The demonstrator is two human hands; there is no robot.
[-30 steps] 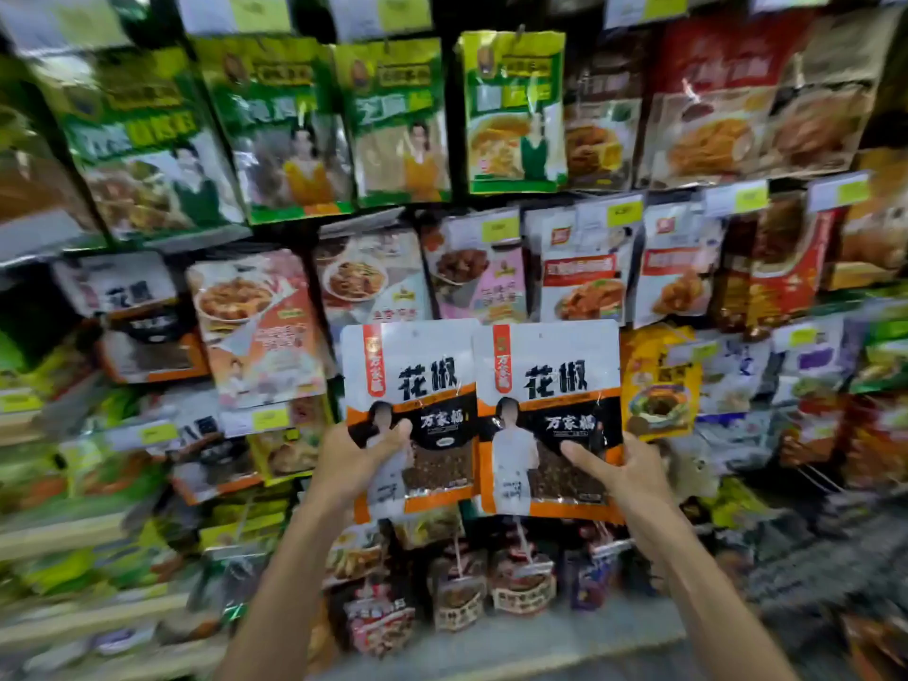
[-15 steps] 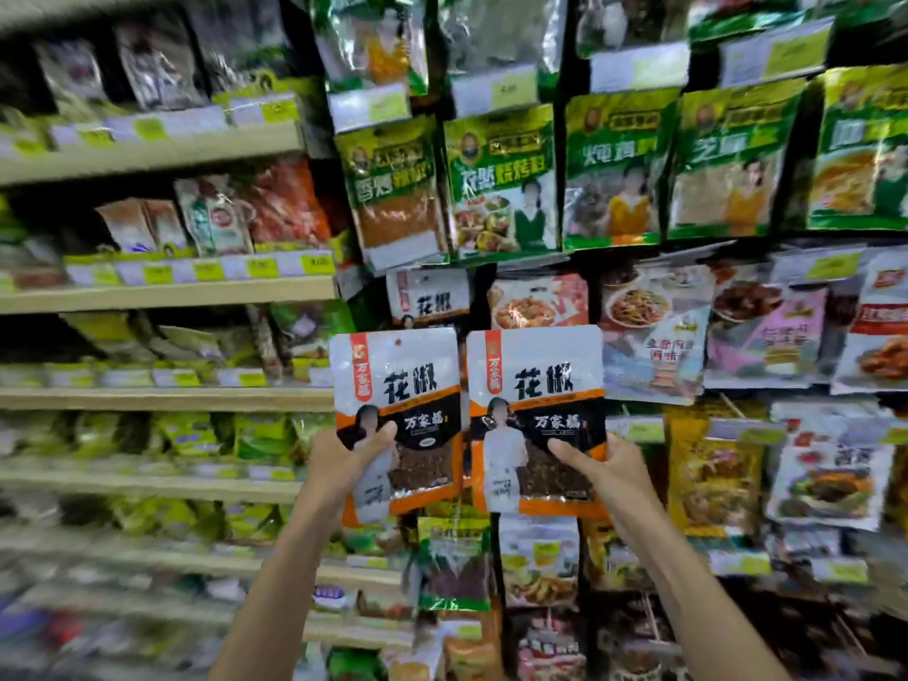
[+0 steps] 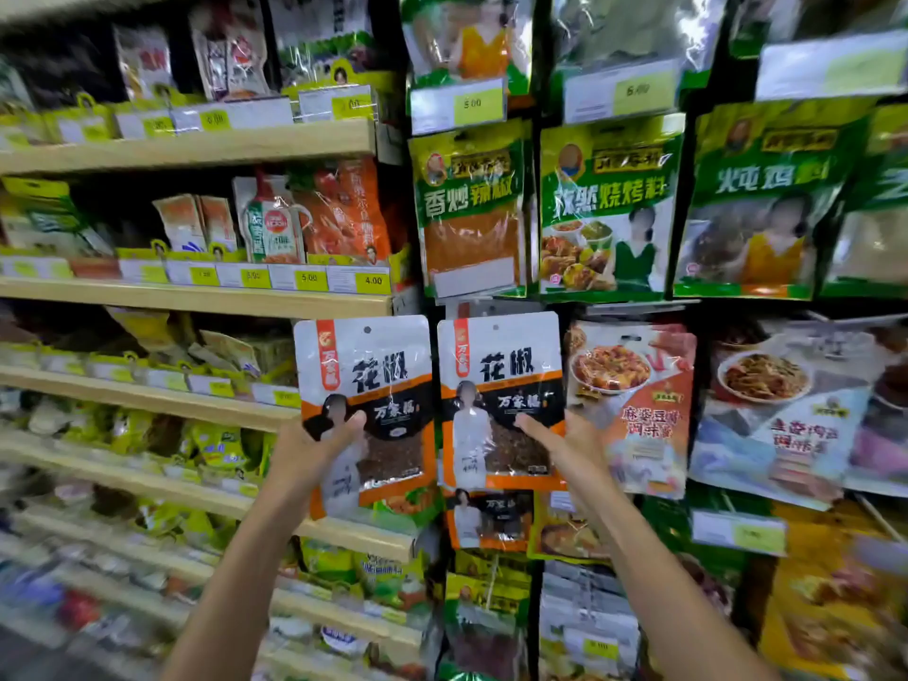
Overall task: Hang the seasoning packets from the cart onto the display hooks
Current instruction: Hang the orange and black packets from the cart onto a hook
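Note:
I hold two matching seasoning packets, white on top with black and orange bands. My left hand (image 3: 312, 454) grips the left packet (image 3: 373, 385) by its lower left, thumb across the front. My right hand (image 3: 570, 452) grips the right packet (image 3: 501, 380) by its lower right corner. Each packet has a small hang hole near its top edge. Both are raised upright, side by side, in front of the display where the shelving meets the hook wall. A matching packet (image 3: 491, 518) hangs just below the right one. No cart is in view.
Wooden shelves (image 3: 196, 299) with yellow price tags and small packets fill the left. Green seasoning packets (image 3: 471, 208) hang on the hook wall above, and a red-and-white sauce packet (image 3: 634, 400) hangs right of my right hand. More packets crowd below.
The view has swung left along the display, bringing the wooden shelves into sight. Both hands keep their grip on the two packets, which now sit below the green packets.

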